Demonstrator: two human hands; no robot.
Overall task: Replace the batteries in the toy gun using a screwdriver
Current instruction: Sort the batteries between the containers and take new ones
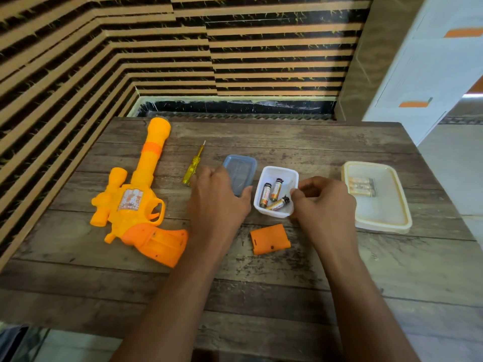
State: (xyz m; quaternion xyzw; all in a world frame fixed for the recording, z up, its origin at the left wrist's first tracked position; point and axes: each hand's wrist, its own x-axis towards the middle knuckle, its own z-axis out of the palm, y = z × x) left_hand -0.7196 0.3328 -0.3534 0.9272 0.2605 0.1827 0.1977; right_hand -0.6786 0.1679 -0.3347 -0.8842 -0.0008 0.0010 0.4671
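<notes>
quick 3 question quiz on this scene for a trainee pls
1. True or false: the orange battery cover lies on the table, off the toy gun.
2. How many batteries lie in the white tub? A two, B three, C five.
3. Fill in: the left hand holds the ____.
Key: 1 true; 2 B; 3 blue lid.
</notes>
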